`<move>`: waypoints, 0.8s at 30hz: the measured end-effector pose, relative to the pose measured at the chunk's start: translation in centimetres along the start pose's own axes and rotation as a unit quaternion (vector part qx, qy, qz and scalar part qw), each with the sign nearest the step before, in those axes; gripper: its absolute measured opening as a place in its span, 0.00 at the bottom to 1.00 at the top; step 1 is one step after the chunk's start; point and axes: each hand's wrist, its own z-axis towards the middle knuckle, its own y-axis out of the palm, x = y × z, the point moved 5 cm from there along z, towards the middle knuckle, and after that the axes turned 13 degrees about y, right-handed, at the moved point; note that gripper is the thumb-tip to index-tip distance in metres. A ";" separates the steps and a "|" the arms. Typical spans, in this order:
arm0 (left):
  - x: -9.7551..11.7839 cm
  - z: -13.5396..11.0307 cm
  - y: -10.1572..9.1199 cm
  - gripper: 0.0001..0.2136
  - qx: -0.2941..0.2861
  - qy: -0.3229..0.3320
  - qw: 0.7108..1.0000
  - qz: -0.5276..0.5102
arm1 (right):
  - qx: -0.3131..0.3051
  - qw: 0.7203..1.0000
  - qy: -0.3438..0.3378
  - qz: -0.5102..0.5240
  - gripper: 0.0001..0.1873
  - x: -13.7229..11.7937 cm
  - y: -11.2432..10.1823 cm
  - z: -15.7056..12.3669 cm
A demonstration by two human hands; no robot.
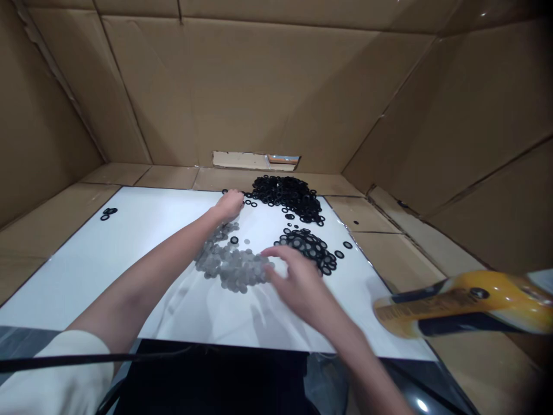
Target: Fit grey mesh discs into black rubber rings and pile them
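Observation:
My left hand (230, 205) reaches to the far side of the white board, its fingers curled down beside a few loose black rings (251, 203). What its fingertips hold, if anything, is hidden. Thumb and index finger apart, my right hand (298, 281) is at the right edge of a spread of translucent grey discs (235, 268). A single black ring (234, 240) lies by the discs. Just beyond the right hand is a heap of black rings with grey centres (307, 243). Farther back, a larger pile of black rings (287, 193) covers the board's far edge.
Cardboard walls (268, 86) enclose the white board (129, 242) at the back and sides. A yellow and dark-blue bottle (458, 302) lies over the right edge. Several black rings (109, 213) sit at the far left. A slot (242, 160) is cut in the back wall.

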 end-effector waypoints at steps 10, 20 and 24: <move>0.9 -2.8 -3.7 0.07 0.128 -0.002 0.985 -0.112 | -0.057 0.986 -0.025 -0.153 0.06 -1.2 5.1 1.5; 1.6 -11.0 -5.6 0.11 0.274 -0.053 0.887 -0.368 | -0.047 0.996 0.043 0.063 0.07 -3.0 1.5 9.9; 2.2 -11.6 -5.1 0.11 0.280 -0.066 0.862 -0.417 | -0.058 0.955 0.040 0.287 0.04 -4.7 1.0 13.3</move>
